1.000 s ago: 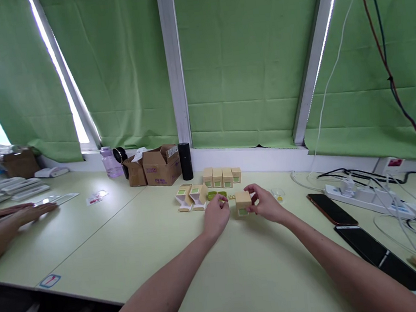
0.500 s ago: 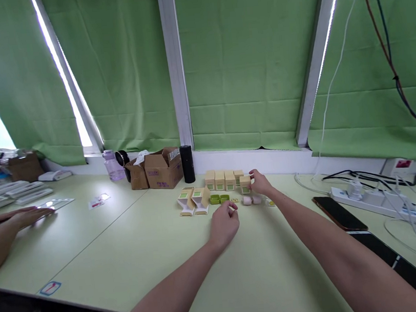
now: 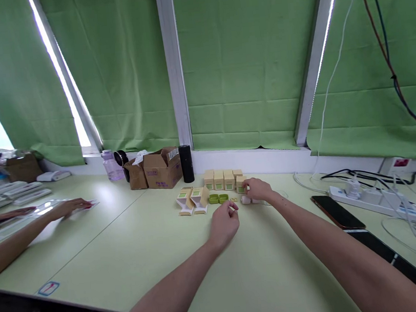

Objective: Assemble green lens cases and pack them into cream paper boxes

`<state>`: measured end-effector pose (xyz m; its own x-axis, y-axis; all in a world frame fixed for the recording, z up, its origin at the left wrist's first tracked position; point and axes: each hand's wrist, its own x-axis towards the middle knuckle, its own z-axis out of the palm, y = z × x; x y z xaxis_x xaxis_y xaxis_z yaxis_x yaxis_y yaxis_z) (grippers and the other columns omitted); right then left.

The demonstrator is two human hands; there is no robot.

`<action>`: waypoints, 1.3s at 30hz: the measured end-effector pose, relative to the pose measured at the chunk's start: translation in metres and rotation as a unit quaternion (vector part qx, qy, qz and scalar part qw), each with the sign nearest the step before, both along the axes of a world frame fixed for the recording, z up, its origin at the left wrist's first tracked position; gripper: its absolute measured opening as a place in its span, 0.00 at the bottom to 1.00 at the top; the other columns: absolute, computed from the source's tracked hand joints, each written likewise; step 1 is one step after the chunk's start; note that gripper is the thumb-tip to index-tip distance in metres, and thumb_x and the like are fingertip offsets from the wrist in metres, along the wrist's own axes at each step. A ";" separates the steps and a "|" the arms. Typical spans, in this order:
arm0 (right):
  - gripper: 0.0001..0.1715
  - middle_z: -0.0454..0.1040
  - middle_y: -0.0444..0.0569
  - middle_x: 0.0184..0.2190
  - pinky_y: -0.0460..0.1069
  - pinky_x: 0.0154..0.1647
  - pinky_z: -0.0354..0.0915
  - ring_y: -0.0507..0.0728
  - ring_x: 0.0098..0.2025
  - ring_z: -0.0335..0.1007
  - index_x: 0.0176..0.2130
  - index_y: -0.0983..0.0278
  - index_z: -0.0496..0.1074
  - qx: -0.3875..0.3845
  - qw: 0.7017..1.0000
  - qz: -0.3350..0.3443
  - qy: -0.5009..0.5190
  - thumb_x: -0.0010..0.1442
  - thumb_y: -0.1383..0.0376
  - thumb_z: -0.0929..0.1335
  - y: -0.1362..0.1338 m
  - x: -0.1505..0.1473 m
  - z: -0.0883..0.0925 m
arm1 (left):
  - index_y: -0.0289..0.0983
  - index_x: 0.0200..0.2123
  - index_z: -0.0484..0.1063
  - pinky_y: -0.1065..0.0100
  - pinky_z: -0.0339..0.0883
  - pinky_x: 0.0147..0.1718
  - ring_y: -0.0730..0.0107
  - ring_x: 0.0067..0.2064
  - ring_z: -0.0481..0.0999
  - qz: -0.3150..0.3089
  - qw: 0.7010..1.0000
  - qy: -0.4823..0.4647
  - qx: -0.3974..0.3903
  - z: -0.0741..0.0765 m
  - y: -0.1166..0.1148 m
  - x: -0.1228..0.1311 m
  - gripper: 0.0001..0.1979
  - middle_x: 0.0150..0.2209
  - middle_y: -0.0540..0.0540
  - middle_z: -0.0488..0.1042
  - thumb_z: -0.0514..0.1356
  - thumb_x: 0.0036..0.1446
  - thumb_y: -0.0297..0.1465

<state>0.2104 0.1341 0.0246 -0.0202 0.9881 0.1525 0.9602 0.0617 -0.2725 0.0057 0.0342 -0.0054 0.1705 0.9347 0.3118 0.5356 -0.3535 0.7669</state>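
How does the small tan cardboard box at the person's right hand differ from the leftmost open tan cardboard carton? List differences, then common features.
The small tan cardboard box looks closed and block-shaped; the open tan cardboard carton gapes, showing white insides. The bare right hand has its fingers at the box; no hand touches the carton. Both are tan with a green patch.

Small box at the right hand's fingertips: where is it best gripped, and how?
Likely its upper right, from the right, thumb on its front, fingers over its top: the small box stands upright, with other boxes close behind and left; the right hand is at its right.
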 end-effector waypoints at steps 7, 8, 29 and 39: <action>0.28 0.76 0.51 0.56 0.54 0.46 0.68 0.65 0.57 0.70 0.57 0.53 0.74 -0.008 1.000 -0.012 -0.019 0.59 0.68 0.68 0.002 -0.005 0.001 | 0.40 0.36 0.73 0.69 0.62 0.32 0.68 0.31 0.74 -0.005 0.999 0.030 0.008 0.000 -0.001 0.002 0.09 0.26 0.52 0.75 0.56 0.56 0.23; 0.29 0.76 0.52 0.56 0.54 0.46 0.68 0.65 0.58 0.69 0.58 0.53 0.74 -0.009 1.000 -0.014 -0.019 0.59 0.68 0.68 0.001 -0.006 0.001 | 0.40 0.36 0.73 0.69 0.62 0.33 0.68 0.31 0.75 -0.007 0.999 0.036 0.008 0.000 -0.002 0.002 0.09 0.26 0.51 0.76 0.56 0.56 0.23; 0.06 0.81 0.47 0.38 0.48 0.30 0.50 0.57 0.39 0.76 0.41 0.58 0.74 0.026 0.999 -0.006 0.030 0.65 0.63 0.67 -0.126 -0.046 -0.025 | 0.41 0.37 0.78 0.61 0.64 0.44 0.56 0.45 0.77 0.024 0.988 0.144 0.050 0.015 -0.003 -0.006 0.10 0.35 0.45 0.81 0.57 0.58 0.26; 0.05 0.82 0.47 0.42 0.49 0.31 0.47 0.58 0.41 0.77 0.43 0.58 0.69 0.037 0.999 0.016 0.019 0.65 0.65 0.66 -0.136 -0.054 -0.040 | 0.42 0.53 0.71 0.50 0.57 0.57 0.44 0.64 0.60 0.091 0.954 0.279 0.062 0.046 0.037 -0.031 0.19 0.55 0.39 0.76 0.61 0.58 0.32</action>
